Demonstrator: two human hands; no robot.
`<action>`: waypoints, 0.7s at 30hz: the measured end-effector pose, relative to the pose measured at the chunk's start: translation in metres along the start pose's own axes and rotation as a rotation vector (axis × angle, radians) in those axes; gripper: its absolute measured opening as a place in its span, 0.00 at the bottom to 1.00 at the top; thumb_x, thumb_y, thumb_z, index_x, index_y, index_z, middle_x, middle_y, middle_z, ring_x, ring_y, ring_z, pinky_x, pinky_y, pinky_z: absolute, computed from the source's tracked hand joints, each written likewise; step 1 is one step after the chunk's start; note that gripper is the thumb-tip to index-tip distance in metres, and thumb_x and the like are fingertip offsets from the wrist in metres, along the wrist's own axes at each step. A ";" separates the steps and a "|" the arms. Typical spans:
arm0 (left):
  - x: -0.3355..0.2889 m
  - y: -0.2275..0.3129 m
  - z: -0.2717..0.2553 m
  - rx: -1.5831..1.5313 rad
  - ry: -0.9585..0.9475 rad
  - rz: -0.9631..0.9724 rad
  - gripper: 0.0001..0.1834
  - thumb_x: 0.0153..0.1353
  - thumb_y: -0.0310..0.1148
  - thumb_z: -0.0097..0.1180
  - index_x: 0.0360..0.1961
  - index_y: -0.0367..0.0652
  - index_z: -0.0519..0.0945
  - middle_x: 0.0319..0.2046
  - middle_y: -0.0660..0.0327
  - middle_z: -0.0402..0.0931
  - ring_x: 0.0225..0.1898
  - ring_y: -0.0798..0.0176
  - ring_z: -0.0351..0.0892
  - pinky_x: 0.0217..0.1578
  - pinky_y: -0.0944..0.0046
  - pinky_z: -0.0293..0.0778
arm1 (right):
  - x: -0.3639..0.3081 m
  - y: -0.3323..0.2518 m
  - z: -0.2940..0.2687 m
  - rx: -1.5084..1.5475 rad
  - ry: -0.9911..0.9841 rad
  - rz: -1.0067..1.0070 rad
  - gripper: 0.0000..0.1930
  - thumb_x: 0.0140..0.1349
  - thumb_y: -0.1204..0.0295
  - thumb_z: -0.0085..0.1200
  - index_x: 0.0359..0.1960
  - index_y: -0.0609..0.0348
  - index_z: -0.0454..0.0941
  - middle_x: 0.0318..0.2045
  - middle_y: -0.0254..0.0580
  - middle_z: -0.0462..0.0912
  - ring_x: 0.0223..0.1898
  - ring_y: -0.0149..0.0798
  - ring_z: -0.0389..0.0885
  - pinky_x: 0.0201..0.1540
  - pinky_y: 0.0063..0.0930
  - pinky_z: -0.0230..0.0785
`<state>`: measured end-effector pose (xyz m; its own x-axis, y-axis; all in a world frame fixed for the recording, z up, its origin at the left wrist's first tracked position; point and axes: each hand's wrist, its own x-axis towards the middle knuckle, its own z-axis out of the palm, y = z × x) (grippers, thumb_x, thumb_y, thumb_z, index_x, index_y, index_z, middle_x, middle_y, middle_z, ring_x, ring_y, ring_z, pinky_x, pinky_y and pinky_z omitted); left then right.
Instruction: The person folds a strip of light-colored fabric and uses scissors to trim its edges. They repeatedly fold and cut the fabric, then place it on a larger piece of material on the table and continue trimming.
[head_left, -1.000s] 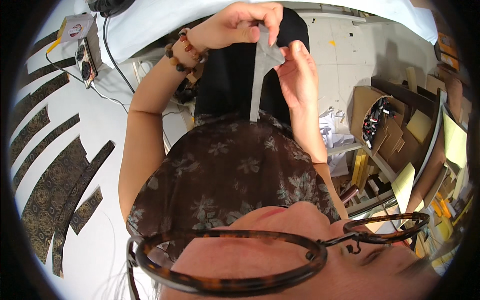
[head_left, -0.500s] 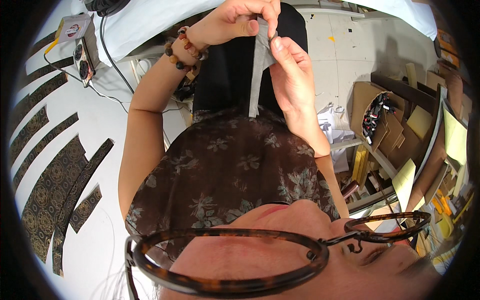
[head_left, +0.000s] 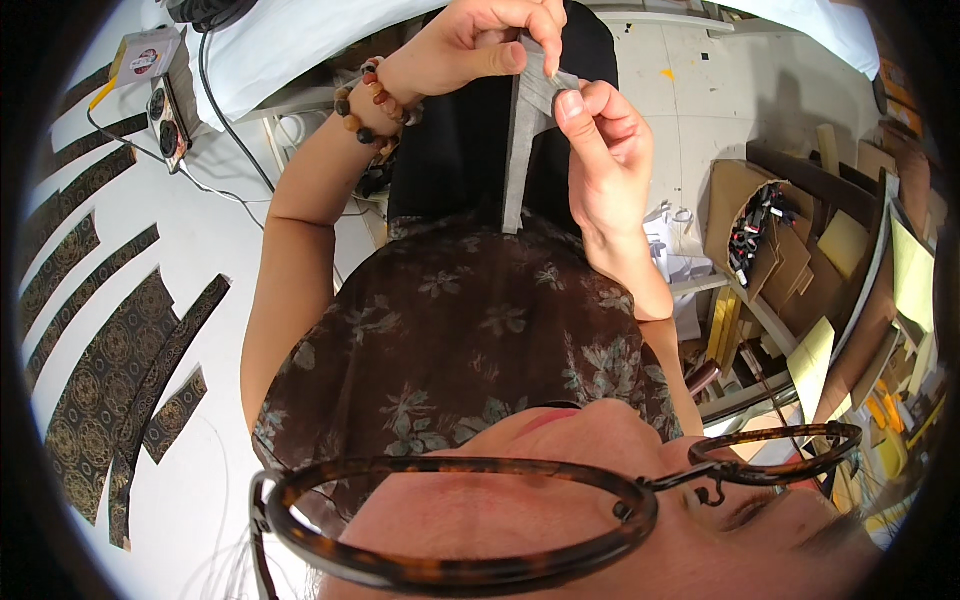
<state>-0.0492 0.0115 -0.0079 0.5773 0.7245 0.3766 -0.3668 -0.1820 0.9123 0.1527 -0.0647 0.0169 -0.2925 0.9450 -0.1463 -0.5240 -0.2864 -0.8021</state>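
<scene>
A narrow grey strip (head_left: 517, 165), which looks like cloth, hangs from between my two hands over my lap. My left hand (head_left: 475, 55), with beaded bracelets on its wrist, grips the strip's upper part, its fingers curled and its thumb lying along it. Just to the right, my right hand (head_left: 608, 150) pinches the edge of the grey material between thumb and forefinger. A short slanting piece of it stretches between the two grips. The long tail drops down to the front of my dark flowered top (head_left: 480, 320). Part of the strip is hidden behind my left fingers.
On the white surface at left lie several dark patterned fabric pieces (head_left: 110, 370). A power strip (head_left: 165, 125) with cables and a small box (head_left: 148, 58) stand near them. To the right are a holder of pens or markers (head_left: 758, 230), cardboard pieces (head_left: 790, 270) and yellow sheets (head_left: 810, 360).
My right hand has moved a little right and down, with the pinched edge still in its fingers. More of the grey strip now shows between my hands. The left hand has shifted slightly.
</scene>
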 end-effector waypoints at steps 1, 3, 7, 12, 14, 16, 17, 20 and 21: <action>0.000 0.000 0.001 -0.004 0.003 -0.002 0.18 0.68 0.48 0.63 0.34 0.41 0.82 0.37 0.64 0.68 0.42 0.65 0.65 0.46 0.66 0.61 | -0.001 0.000 0.000 0.009 0.002 -0.005 0.09 0.69 0.77 0.61 0.30 0.59 0.76 0.39 0.35 0.84 0.38 0.23 0.74 0.48 0.21 0.68; 0.001 0.000 0.002 -0.004 0.007 0.003 0.17 0.68 0.46 0.63 0.34 0.41 0.82 0.37 0.64 0.69 0.42 0.65 0.65 0.46 0.66 0.61 | -0.001 0.000 0.001 0.027 0.007 -0.014 0.08 0.69 0.79 0.61 0.30 0.60 0.76 0.39 0.35 0.83 0.38 0.23 0.74 0.47 0.21 0.68; 0.000 -0.001 0.002 0.016 0.012 0.006 0.16 0.68 0.45 0.63 0.34 0.41 0.82 0.37 0.64 0.69 0.42 0.64 0.66 0.46 0.65 0.61 | -0.002 -0.002 0.003 0.146 0.015 0.059 0.09 0.68 0.78 0.61 0.28 0.58 0.78 0.37 0.33 0.82 0.39 0.24 0.74 0.49 0.20 0.66; -0.001 -0.003 0.001 0.051 0.037 0.031 0.17 0.69 0.46 0.62 0.33 0.41 0.82 0.36 0.64 0.70 0.42 0.64 0.66 0.45 0.65 0.62 | 0.000 -0.003 0.003 0.373 0.072 0.287 0.10 0.67 0.77 0.61 0.26 0.55 0.79 0.34 0.30 0.81 0.39 0.23 0.72 0.49 0.19 0.61; -0.002 -0.001 0.004 0.043 0.065 0.035 0.17 0.68 0.46 0.62 0.33 0.41 0.82 0.36 0.64 0.70 0.42 0.64 0.67 0.45 0.65 0.62 | 0.000 -0.002 0.003 0.377 0.081 0.305 0.10 0.67 0.77 0.62 0.26 0.55 0.79 0.32 0.28 0.80 0.38 0.22 0.72 0.47 0.18 0.61; -0.002 -0.001 0.006 0.020 0.086 0.043 0.17 0.68 0.46 0.63 0.33 0.41 0.82 0.36 0.63 0.70 0.42 0.64 0.67 0.46 0.64 0.62 | 0.000 -0.003 0.003 0.379 0.087 0.328 0.10 0.67 0.76 0.62 0.26 0.55 0.79 0.31 0.27 0.80 0.37 0.21 0.71 0.46 0.18 0.61; -0.003 -0.002 0.007 0.010 0.094 0.048 0.17 0.68 0.45 0.62 0.33 0.41 0.83 0.36 0.63 0.70 0.42 0.64 0.67 0.46 0.64 0.62 | 0.000 -0.006 0.003 0.379 0.088 0.341 0.10 0.67 0.76 0.62 0.26 0.54 0.79 0.30 0.26 0.80 0.36 0.20 0.71 0.45 0.18 0.60; -0.002 -0.003 0.010 -0.020 0.124 0.055 0.14 0.68 0.41 0.62 0.34 0.39 0.83 0.36 0.62 0.71 0.42 0.63 0.68 0.46 0.64 0.62 | 0.002 -0.005 -0.001 0.390 0.061 0.353 0.10 0.67 0.76 0.62 0.25 0.54 0.78 0.29 0.26 0.80 0.36 0.20 0.71 0.45 0.18 0.60; -0.001 -0.001 0.013 -0.026 0.137 0.053 0.13 0.67 0.39 0.62 0.34 0.39 0.84 0.37 0.62 0.71 0.43 0.63 0.68 0.46 0.64 0.62 | 0.003 -0.004 -0.002 0.396 0.047 0.353 0.10 0.67 0.75 0.62 0.26 0.54 0.78 0.30 0.26 0.80 0.36 0.20 0.72 0.45 0.18 0.61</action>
<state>-0.0404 0.0024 -0.0070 0.4523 0.7985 0.3973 -0.4141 -0.2065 0.8865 0.1555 -0.0602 0.0179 -0.4746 0.7836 -0.4009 -0.6642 -0.6177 -0.4210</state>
